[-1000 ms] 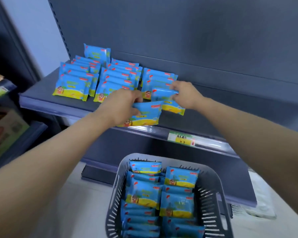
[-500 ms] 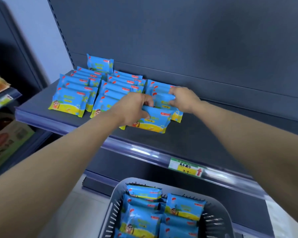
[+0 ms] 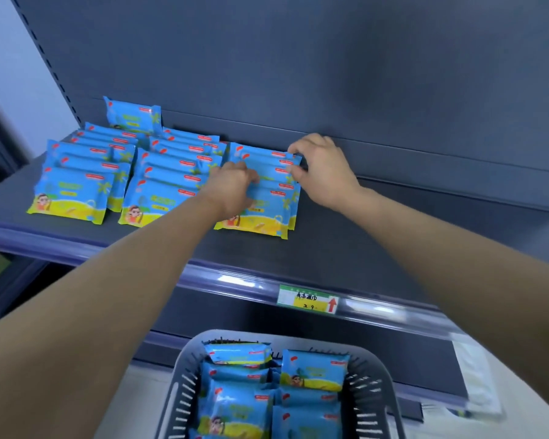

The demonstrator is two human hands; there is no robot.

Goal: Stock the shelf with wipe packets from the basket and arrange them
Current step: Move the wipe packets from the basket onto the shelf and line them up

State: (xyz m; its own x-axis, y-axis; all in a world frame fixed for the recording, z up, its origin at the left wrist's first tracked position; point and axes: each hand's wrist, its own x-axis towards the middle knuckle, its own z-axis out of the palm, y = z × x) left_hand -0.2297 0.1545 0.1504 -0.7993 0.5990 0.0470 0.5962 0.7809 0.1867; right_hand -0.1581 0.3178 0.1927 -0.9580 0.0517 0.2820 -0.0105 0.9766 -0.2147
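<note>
Blue and yellow wipe packets lie in three overlapping rows on the dark grey shelf (image 3: 393,236): a left row (image 3: 70,198), a middle row (image 3: 162,198) and a right row (image 3: 267,213). My left hand (image 3: 232,188) grips the left side of the right row, with its fingers curled over a packet. At that row's back right corner, my right hand (image 3: 324,169) pinches the packet ends between thumb and fingers. The grey slotted basket (image 3: 184,369) below me holds several more packets (image 3: 314,372).
One packet (image 3: 133,115) stands upright against the shelf's back panel behind the left row. A green and yellow price tag (image 3: 308,301) sits on the shelf's front rail. Right of the rows the shelf surface is bare. Other shelving with boxed goods is at the far left.
The packet my left hand carried now lies at the front of the right row. My right hand moved back to the row's rear right corner. The view tilted up.
</note>
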